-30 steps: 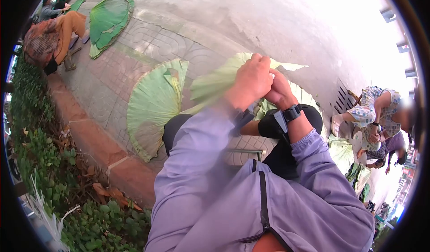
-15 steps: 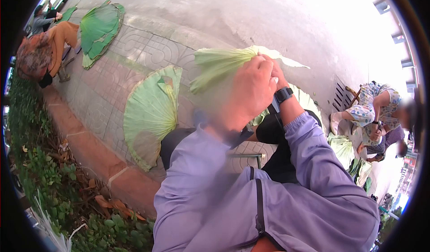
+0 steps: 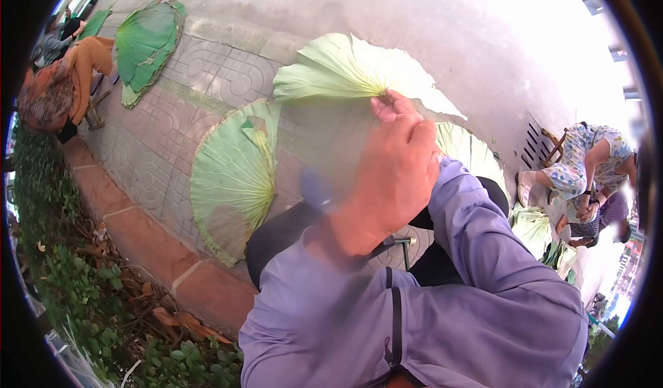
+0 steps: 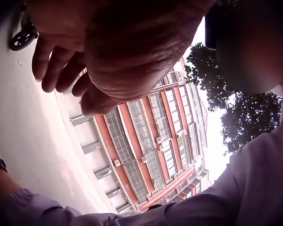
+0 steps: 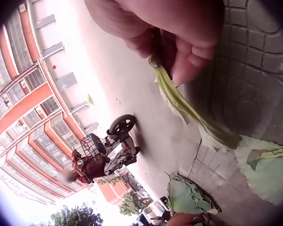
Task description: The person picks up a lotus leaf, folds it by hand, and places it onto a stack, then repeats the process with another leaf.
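Over there, the right hand (image 5: pixel 174 26) is pinching a pale leaf (image 3: pixel 352 70) that's fanning out beyond it; the left hand (image 3: pixel 400 160), fingers loosely relaxed, is hovering close by.

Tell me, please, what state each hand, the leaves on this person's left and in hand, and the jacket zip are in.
Right hand: pinching the raised leaf.
Left hand: loosely bent, nothing seen in its hold.
Raised leaf: fanned open, creases meeting near the pinch.
Pale leaf: spread in a fan on the paving.
Dark green leaves: layered together, edges ragged.
Jacket zip: mostly done up.
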Demonstrator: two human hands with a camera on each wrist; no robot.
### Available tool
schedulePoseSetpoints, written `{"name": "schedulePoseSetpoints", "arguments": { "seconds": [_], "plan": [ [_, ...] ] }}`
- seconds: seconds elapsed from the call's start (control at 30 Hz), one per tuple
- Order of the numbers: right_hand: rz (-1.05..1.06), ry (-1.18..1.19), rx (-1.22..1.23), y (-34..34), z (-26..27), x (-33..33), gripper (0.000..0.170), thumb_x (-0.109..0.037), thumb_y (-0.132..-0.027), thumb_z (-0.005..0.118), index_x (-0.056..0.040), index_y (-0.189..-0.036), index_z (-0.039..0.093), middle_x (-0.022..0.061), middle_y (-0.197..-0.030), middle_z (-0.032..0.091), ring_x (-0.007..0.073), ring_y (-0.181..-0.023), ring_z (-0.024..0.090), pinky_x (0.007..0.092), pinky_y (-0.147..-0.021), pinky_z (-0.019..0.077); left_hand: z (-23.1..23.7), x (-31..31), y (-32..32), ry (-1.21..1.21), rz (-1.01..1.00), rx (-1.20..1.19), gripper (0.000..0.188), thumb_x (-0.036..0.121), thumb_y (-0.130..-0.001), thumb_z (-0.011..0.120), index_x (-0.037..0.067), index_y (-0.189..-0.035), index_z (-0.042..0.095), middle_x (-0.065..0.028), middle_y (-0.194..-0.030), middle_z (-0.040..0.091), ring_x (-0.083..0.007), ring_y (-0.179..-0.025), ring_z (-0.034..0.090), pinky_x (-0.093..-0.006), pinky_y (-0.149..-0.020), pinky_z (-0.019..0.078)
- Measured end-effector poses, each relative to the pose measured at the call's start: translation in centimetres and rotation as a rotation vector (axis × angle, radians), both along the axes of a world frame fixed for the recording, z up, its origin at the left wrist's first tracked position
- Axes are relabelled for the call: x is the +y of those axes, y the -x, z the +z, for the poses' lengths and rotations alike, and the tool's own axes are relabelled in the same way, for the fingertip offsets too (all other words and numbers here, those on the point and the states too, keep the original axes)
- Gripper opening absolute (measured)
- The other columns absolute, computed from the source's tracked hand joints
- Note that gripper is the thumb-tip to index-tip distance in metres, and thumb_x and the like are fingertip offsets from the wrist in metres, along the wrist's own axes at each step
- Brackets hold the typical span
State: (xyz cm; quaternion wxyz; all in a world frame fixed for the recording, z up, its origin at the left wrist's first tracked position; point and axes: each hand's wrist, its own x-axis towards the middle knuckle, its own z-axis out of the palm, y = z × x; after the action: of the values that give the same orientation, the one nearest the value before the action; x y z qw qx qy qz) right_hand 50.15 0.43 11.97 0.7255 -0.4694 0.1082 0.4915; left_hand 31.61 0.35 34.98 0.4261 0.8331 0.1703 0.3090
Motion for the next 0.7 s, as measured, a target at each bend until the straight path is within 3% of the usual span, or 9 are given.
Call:
{"name": "schedulePoseSetpoints", "arguments": {
  "seconds": [0.17,0.27,0.3,0.4,0.47,0.53,0.6,0.7],
  "plan": [
    [-0.044,0.076,-0.14,2.8,-4.4,-2.0,0.031,-0.027,-0.102,0.06,-0.0058,-0.124,0.055,0.0178,-0.117,0.067,0.0281,-0.089,0.068,0.0428,-0.077,0.0582,-0.4,0.2,0.8,0.062,-0.027,-0.001,0.037,0.007,-0.084,0.071,-0.004,-0.118,0.06,-0.0236,-0.117,0.063,-0.0435,-0.107,0.059,-0.0485,-0.094,0.0485],
    [-0.036,-0.076,0.029,0.3,-13.6,-3.6,0.042,-0.02,-0.099,0.062,-0.0027,-0.135,0.052,0.0201,-0.13,0.06,0.0398,-0.099,0.068,0.0515,-0.085,0.0581,0.0,0.2,1.2,0.065,-0.038,0.05,0.037,0.007,-0.083,0.072,-0.003,-0.118,0.061,-0.0238,-0.117,0.063,-0.0438,-0.108,0.059,-0.0487,-0.094,0.0488],
    [-0.007,-0.037,0.069,0.0,-14.3,-3.8,0.046,-0.019,-0.098,0.063,-0.0029,-0.139,0.051,0.0199,-0.132,0.059,0.0423,-0.102,0.067,0.0534,-0.086,0.0576,-0.1,0.2,1.2,0.062,-0.038,0.057,0.038,0.007,-0.083,0.072,-0.003,-0.118,0.061,-0.0237,-0.117,0.063,-0.0438,-0.108,0.059,-0.0488,-0.094,0.0489],
    [0.198,0.059,-0.385,1.1,-16.6,-5.6,0.049,-0.025,-0.092,0.072,-0.0023,-0.134,0.059,0.0193,-0.123,0.066,0.0407,-0.109,0.067,0.0492,-0.093,0.0552,0.0,0.1,1.2,0.059,-0.07,0.092,0.039,0.007,-0.083,0.073,-0.003,-0.119,0.061,-0.0235,-0.117,0.063,-0.0439,-0.109,0.06,-0.0491,-0.094,0.0492],
    [0.504,0.332,-0.976,0.9,-17.6,-5.4,0.045,-0.027,-0.088,0.077,-0.0003,-0.123,0.067,0.0189,-0.115,0.071,0.0368,-0.108,0.068,0.0438,-0.095,0.0544,0.3,0.1,1.2,0.063,-0.09,0.107,0.04,0.008,-0.083,0.073,-0.003,-0.12,0.061,-0.0234,-0.118,0.063,-0.0437,-0.109,0.06,-0.0489,-0.094,0.0492],
    [0.734,0.535,-1.296,0.2,-17.9,-5.3,0.044,-0.028,-0.086,0.08,0.0011,-0.118,0.07,0.0185,-0.112,0.074,0.0349,-0.108,0.069,0.0411,-0.096,0.0537,0.6,-0.2,1.2,0.076,-0.1,0.11,0.041,0.008,-0.083,0.073,-0.003,-0.121,0.061,-0.0232,-0.119,0.063,-0.0433,-0.11,0.06,-0.0485,-0.095,0.0492],
    [0.892,0.645,-1.35,-0.4,-15.9,-4.2,0.046,-0.027,-0.084,0.081,0.0018,-0.118,0.07,0.0181,-0.115,0.073,0.0348,-0.108,0.069,0.0412,-0.097,0.0532,0.6,-0.4,1.3,0.077,-0.11,0.123,0.042,0.008,-0.083,0.073,-0.003,-0.122,0.061,-0.023,-0.12,0.063,-0.0429,-0.111,0.06,-0.0481,-0.095,0.0492],
    [0.875,0.616,-1.382,-0.5,-14.7,-4.0,0.042,-0.023,-0.092,0.074,0.003,-0.123,0.065,0.0194,-0.118,0.071,0.0388,-0.108,0.068,0.0467,-0.093,0.0554,0.5,-0.5,1.4,0.072,-0.119,0.149,0.043,0.009,-0.083,0.074,-0.003,-0.122,0.062,-0.0226,-0.121,0.063,-0.0417,-0.111,0.061,-0.0475,-0.096,0.0493]
  ]
}}
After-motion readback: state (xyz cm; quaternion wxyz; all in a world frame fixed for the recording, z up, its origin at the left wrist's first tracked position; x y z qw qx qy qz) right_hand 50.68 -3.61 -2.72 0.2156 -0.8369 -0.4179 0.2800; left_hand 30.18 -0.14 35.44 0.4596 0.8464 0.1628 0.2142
